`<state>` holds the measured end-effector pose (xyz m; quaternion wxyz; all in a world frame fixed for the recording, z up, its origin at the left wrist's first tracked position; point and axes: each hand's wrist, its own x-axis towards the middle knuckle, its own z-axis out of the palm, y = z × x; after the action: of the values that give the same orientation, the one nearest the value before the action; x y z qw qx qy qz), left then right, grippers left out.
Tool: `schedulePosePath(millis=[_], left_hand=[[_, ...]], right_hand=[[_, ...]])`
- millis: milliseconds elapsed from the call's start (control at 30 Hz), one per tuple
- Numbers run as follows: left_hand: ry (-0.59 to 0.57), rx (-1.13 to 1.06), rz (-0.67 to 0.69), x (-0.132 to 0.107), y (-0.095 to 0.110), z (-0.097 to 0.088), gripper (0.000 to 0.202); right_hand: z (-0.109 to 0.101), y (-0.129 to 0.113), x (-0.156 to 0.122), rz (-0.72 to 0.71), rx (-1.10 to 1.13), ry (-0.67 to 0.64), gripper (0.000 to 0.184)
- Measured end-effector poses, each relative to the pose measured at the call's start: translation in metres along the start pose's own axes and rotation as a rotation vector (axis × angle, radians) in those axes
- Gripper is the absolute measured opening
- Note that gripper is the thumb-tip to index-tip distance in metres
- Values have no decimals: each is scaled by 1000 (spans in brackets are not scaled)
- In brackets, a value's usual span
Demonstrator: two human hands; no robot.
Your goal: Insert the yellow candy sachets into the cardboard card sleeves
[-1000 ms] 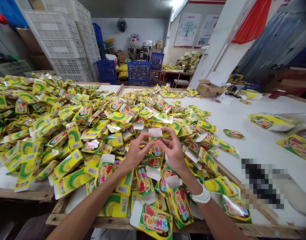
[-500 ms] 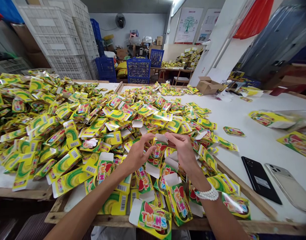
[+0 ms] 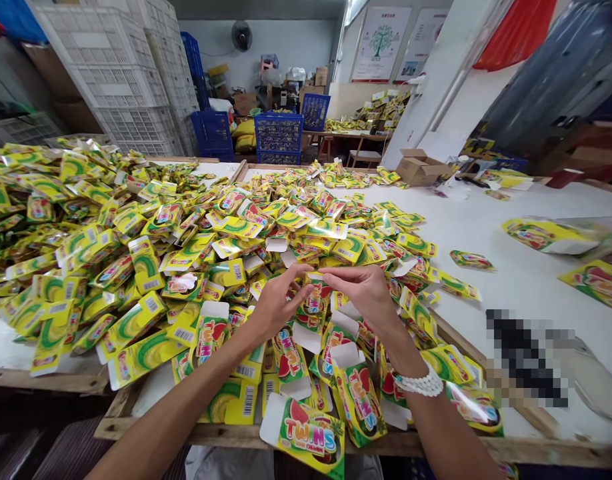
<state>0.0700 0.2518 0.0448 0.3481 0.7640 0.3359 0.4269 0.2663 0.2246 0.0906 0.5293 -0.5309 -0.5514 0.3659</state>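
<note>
Between my hands is a small yellow-and-green "TWINS" candy box (image 3: 317, 298), its printed front facing me. My left hand (image 3: 281, 303) holds its left side, with the thumb and forefinger near the top corner. My right hand (image 3: 366, 293) pinches the box's top edge from the right; a white bracelet (image 3: 419, 381) circles that wrist. The fingers partly hide the top of the box. Right below lie more boxes with white flaps standing out, including one candy box (image 3: 359, 397) and another (image 3: 309, 433) at the table's front edge.
A large heap of candy boxes (image 3: 136, 227) spreads over the left and middle of the white table (image 3: 461, 220). A wooden strip (image 3: 531, 417) and a phone (image 3: 601, 380) lie at right, beside a pixelated patch. Crates (image 3: 279, 137) and a carton (image 3: 421, 167) stand farther back.
The white flap at the top of the held box stood up earlier; now it is folded down under my right fingers. My right hand has shifted slightly left over the box top.
</note>
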Motion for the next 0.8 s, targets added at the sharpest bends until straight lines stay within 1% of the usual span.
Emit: schedulePosePath(millis=[133,200,333,433,500,600,667,800], left_hand=[[19,10,0,0,1,-2,24],[23,-3,-12,0,4,-3,23],[42,-66,-16,1,8,-4,21],[40,-108,-38,2,9,-5,22],[29,-169,-42,4,9,-5,26],[16,-320,-40,7,8,-6,32],[13,-401,-40,8,8,-6,33],[-5,-448,-30,9,9,-9,31]], right_hand=[[-3,-6,-3,-98,-56,-99,17],[-2,-7,-6,-134,-59,-119,17],[2,-8,-10,-157,-70,-117,17],[1,-9,-10,-171,-98,-167,17],[-1,-9,-8,-201,-115,-202,18],[-4,-8,-7,-267,-133,-225,21],[-5,-7,-6,-284,-151,-239,24],[-5,-5,-6,-285,-185,-222,23]])
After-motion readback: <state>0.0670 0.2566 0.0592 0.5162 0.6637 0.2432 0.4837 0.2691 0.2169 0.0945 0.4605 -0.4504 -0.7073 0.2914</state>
